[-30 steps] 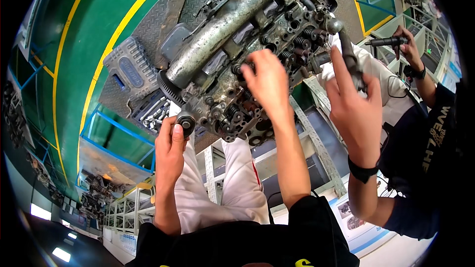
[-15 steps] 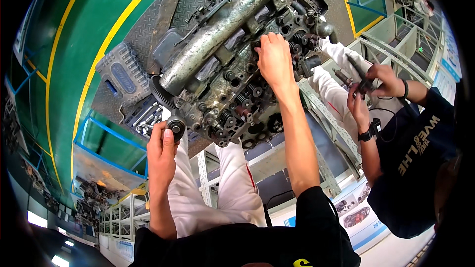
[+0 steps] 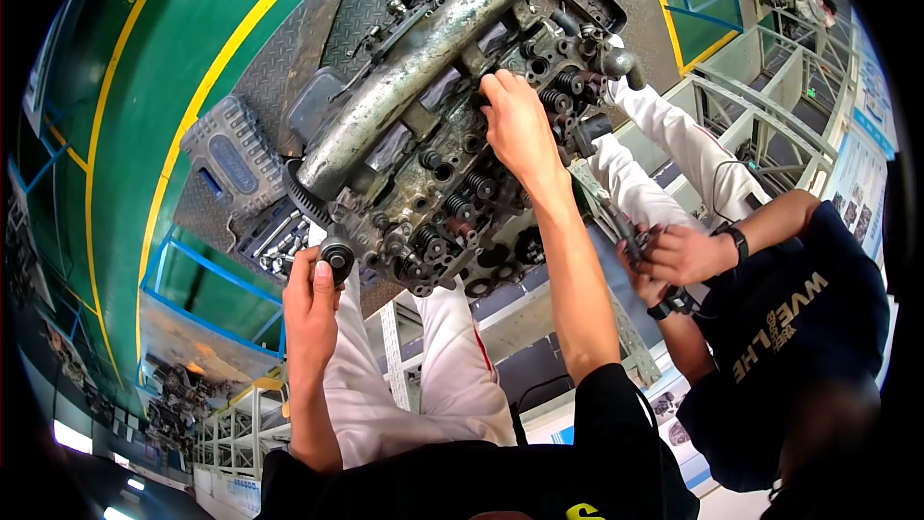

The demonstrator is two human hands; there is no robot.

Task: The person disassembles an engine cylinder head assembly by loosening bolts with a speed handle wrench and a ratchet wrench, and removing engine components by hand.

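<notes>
A greasy engine cylinder head (image 3: 404,197) lies in front of me, with valve springs (image 3: 469,197) along its near side and a long silver manifold pipe (image 3: 414,67) along its far side. My left hand (image 3: 313,299) is closed around a round metal part (image 3: 337,257) with a dark ringed end, at the head's left end. Whether that part is fixed to the engine, I cannot tell. On top of the head, beside the pipe, my right hand (image 3: 520,125) is bent with its fingers drawn together. Its fingertips are partly hidden, and so is anything in them.
A grey tool case lid (image 3: 231,154) and its tray of sockets (image 3: 279,236) lie left of the engine on a metal plate. At right, a co-worker's hands (image 3: 679,255) hold a dark tool. White metal frames (image 3: 770,96) stand behind them.
The engine and my right hand sit slightly further left in view. The co-worker's hands have come lower and nearer the engine with the tool. My left hand keeps its hold.
</notes>
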